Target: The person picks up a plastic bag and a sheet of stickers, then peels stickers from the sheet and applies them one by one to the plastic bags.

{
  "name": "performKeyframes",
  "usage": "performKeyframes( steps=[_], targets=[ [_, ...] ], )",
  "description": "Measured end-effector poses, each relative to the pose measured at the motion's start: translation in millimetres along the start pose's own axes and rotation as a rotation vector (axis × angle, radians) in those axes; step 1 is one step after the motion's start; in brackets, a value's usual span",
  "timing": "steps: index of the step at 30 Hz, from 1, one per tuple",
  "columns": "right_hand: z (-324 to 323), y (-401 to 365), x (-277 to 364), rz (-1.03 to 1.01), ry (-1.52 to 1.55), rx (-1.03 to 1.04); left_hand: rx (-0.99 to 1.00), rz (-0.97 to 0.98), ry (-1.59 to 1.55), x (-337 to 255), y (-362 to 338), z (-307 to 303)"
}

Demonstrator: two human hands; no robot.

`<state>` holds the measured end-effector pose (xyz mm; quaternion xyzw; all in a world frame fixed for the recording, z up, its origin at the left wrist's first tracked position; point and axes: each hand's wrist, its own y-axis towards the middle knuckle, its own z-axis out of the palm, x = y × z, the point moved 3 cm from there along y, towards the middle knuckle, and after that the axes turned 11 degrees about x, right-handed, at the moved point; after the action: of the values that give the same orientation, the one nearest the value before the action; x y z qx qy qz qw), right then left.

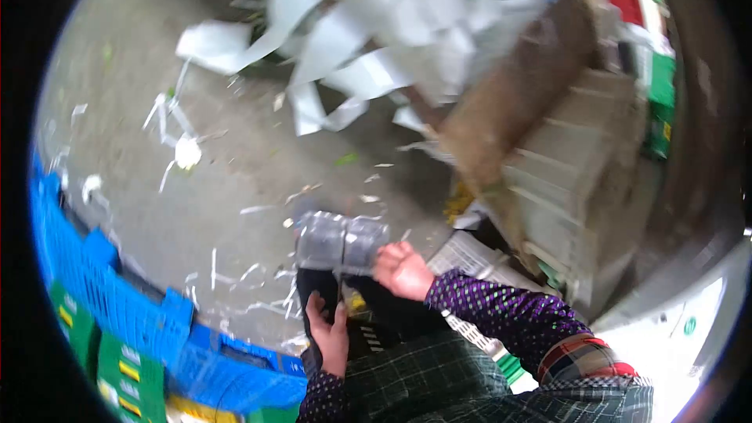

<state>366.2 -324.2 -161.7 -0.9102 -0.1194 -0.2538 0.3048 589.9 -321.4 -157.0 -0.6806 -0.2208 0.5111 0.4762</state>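
The clear plastic container (321, 241) is extending left to right, just beyond the open left hand (329, 334), while the nearer right hand (404, 270) is curling at its right end, grip unclear, with blue crates (149, 303) standing left and white strips (337, 39) lying far.

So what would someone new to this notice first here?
Probably the big tangle of white paper strips at the top, trailing over the littered floor. Then the bright blue crates along the lower left, and the clear plastic container by the right hand.
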Motion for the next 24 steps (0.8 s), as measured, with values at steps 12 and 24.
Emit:
performKeyframes(
  steps=[12, 24],
  targets=[
    [-173, -244, 113, 0.422, 0.136, -0.521, 0.712, 0.487, 0.041, -184, -148, 109],
    [-72, -315, -46, 1.166, 0.154, -0.620, 0.679, 0.616, 0.748, -226, -258, 160]
  ],
)
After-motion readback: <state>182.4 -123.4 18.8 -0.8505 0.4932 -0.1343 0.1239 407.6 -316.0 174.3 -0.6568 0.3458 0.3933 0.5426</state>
